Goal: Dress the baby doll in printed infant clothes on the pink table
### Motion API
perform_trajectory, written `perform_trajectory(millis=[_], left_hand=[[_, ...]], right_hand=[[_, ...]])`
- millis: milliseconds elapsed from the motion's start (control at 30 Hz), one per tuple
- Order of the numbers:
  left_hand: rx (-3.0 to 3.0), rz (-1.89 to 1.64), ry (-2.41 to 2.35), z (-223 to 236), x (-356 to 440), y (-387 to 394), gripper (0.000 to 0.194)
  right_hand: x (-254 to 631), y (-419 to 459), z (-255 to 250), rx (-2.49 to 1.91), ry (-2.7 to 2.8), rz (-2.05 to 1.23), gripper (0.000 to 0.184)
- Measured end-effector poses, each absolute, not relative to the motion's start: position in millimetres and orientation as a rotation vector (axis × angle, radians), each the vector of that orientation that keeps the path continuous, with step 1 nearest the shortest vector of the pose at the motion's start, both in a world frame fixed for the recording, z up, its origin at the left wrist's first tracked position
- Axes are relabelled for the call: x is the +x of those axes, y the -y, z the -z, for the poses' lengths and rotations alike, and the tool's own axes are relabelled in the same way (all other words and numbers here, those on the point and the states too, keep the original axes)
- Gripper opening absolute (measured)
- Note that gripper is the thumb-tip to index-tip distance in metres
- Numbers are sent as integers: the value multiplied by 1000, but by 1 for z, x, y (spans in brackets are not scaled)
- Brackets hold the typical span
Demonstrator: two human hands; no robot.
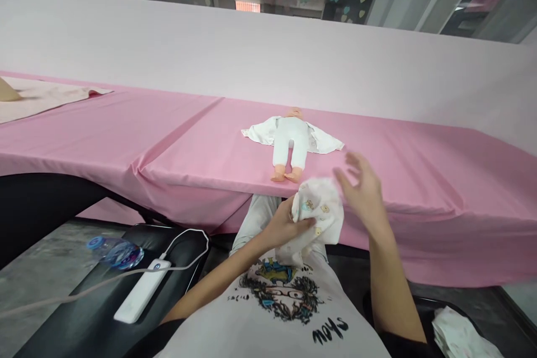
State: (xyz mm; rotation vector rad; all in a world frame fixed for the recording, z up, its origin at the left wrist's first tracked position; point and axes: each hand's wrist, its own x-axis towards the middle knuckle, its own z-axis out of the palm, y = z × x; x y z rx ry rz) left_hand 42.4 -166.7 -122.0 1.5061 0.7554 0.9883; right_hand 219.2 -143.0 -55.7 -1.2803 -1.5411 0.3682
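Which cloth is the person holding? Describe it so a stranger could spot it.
Start at the pink-covered table, then drop to its near edge, just right of centre. There, the left grip holds a bunched white cloth with coloured prints. Unlike the pale cloth lying at lower right, it is held up.

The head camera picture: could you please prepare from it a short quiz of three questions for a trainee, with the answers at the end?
1. Which hand holds the printed cloth?
2. True or false: the doll lies on the pink cover with both feet bare.
3. Fill the gap: on the black seat, beside the white device with a cable, lies a plastic ____.

Key: 1. the left hand; 2. true; 3. bottle.
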Motion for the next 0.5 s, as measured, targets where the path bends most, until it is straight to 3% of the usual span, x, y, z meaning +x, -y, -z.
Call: perform_trajectory(millis=[67, 133, 200, 267, 333, 433, 500], left_hand=[[1671, -960, -798, 120, 41, 169, 23], [1851, -900, -850, 119, 40, 171, 18], [1970, -835, -881, 121, 38, 175, 19], [2024, -790, -885, 124, 36, 178, 18], [2055, -773, -879, 128, 34, 180, 15], [2144, -656, -860, 127, 31, 186, 14], [2230, -542, -807, 117, 25, 191, 15]], right_hand=[[213, 164, 69, -1217, 1858, -808, 62], [206, 182, 83, -1164, 2045, -1087, 83], [202, 192, 99, -1214, 1986, -1130, 100], [199, 196, 115, -1216, 1821, -1173, 104], [197, 195, 128, -1156, 1718, -1267, 90], [200, 194, 144, -1115, 1684, -1377, 41], [207, 197, 153, -1126, 1640, -1436, 20]])
